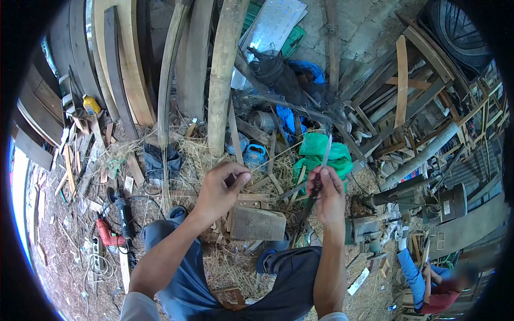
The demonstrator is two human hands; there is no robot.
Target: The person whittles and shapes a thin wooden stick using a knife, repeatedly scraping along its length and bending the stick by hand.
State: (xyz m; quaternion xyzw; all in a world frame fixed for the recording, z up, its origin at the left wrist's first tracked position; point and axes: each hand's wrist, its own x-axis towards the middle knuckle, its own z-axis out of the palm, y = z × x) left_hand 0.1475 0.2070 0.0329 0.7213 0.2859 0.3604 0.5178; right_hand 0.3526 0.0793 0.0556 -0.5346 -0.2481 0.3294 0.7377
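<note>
My right hand (pixel 327 198) is closed around a knife, its narrow pale blade (pixel 327 151) pointing up and away from me. Below the fingers a dark part, probably the handle, hangs down. To the left, my left hand (pixel 219 187) has thumb and forefinger pinched together; whatever is between them is too thin to make out against the straw. Between and below the hands, a wooden block (pixel 258 223) sits on the ground between my knees. Just beyond the knife lies a crumpled green plastic bag (pixel 316 147).
On the left floor lie a red power drill (pixel 108 234), an angle grinder (pixel 124 215) and a power strip (pixel 97 261). Planks and a pole (pixel 222 80) stand ahead. Stacked timber (pixel 423 85) fills the right, above a seated person (pixel 441 283). Straw and wood scraps cover the ground.
</note>
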